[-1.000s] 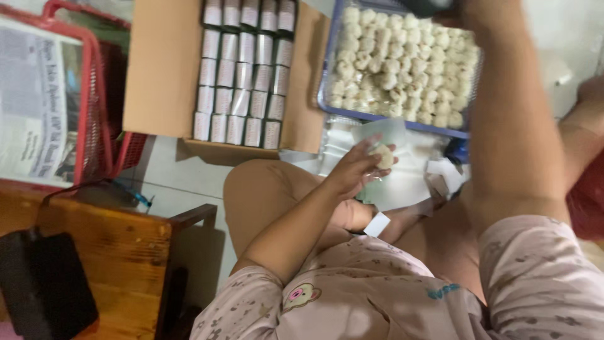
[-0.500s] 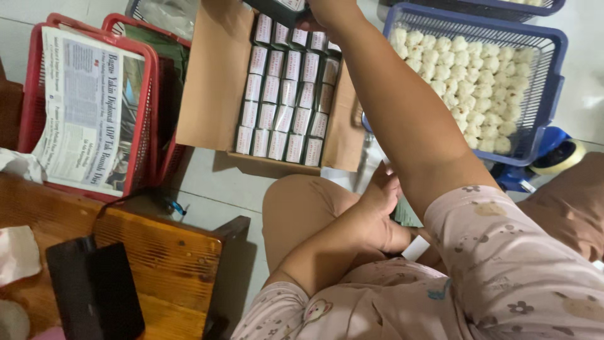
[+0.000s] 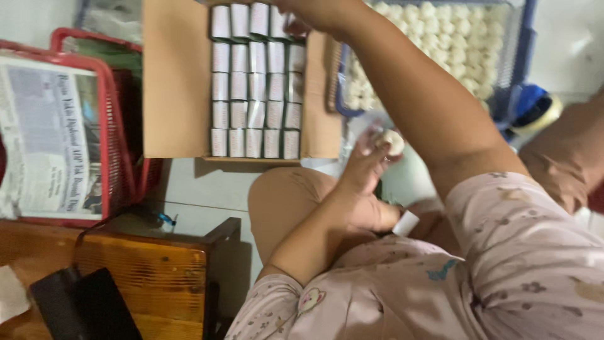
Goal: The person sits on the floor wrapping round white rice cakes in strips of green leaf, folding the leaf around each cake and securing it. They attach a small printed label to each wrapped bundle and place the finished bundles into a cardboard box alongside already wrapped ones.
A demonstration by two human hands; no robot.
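Note:
My left hand point(image 3: 368, 170) is raised over my knee and pinches a small white ball point(image 3: 393, 142) at its fingertips. A small white roll point(image 3: 406, 223) sits by its wrist. My right arm stretches up across the view. My right hand point(image 3: 308, 14) rests at the far end of an open cardboard box point(image 3: 176, 82), on rows of white wrapped packets point(image 3: 255, 82). The frame's top edge cuts off its fingers, so I cannot see what they hold.
A blue mesh basket point(image 3: 525, 38) full of white balls point(image 3: 453, 56) stands to the right of the box. Left of the box is a red basket point(image 3: 116, 145) with a newspaper point(image 3: 44, 138). A wooden stool point(image 3: 145, 271) carries a black item point(image 3: 88, 305).
My left hand has lifted off my knee with the white ball at its fingertips. My right hand has come into view at the far end of the box.

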